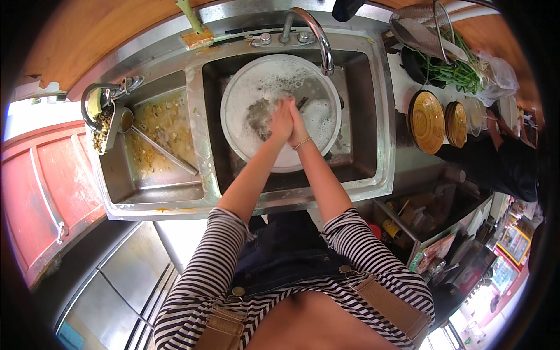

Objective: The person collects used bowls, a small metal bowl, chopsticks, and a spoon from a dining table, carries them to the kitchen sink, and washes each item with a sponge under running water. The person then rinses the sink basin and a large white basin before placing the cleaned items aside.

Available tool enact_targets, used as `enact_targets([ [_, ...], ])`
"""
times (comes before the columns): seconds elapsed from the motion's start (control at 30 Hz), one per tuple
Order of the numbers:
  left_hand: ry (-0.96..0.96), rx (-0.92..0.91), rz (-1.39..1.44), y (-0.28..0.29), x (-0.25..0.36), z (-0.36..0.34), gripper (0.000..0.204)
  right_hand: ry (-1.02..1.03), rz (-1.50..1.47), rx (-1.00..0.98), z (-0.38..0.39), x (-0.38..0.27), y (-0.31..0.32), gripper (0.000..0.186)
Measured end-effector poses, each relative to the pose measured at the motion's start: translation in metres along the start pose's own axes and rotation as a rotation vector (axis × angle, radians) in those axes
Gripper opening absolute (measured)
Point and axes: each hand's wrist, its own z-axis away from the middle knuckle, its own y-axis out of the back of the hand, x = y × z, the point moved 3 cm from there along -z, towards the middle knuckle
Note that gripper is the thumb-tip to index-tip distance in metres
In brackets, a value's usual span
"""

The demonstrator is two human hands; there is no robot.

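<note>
My left hand (282, 121) and my right hand (297, 121) meet palm to palm over a large round basin (224, 111), fingers straight and pressed together. A thin dark thing (301, 102) shows beside my right fingertips; whether it lies between the palms or in the water, I cannot make out. Motion blurs the left fingers a little. Cloudy soapy water (262, 79) with white foam fills the basin, and a foam patch (319, 114) floats right of my hands. The basin stands in the main steel sink (364, 140). A beaded bracelet (301, 143) circles my right wrist.
A curved faucet (326, 52) arches over the basin's far right rim. The smaller left sink (116, 178) holds murky water with food scraps and a long-handled ladle (166, 151). Stacked yellow baskets (427, 121), greens (458, 73) and a wire strainer (417, 26) sit rightward, near another person's dark sleeve (496, 166).
</note>
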Motion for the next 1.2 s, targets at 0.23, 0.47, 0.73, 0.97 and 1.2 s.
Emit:
enact_targets([
  [0.23, 0.4, -0.152, 0.533, -0.016, -0.016, -0.011, 0.058, 0.002, 0.077, -0.107, 0.001, 0.003, -0.005, 0.059],
  [0.47, 0.315, -0.084, 0.561, -0.01, -0.03, -0.015, 0.058, -0.013, 0.147, -0.154, -0.006, 0.005, -0.007, 0.08],
  [0.73, 0.425, -0.343, 0.49, 0.01, -0.01, 0.019, 0.059, -0.131, 0.397, 0.209, -0.046, 0.009, 0.03, 0.061],
  [0.97, 0.521, -0.22, 0.349, 0.061, -0.017, 0.041, 0.054, 0.122, 0.533, 0.042, -0.026, -0.042, 0.009, 0.048],
  [1.2, 0.556, -0.13, 0.627, 0.065, 0.011, 0.044, 0.038, 0.376, 0.515, -0.175, 0.059, -0.104, -0.062, 0.044],
])
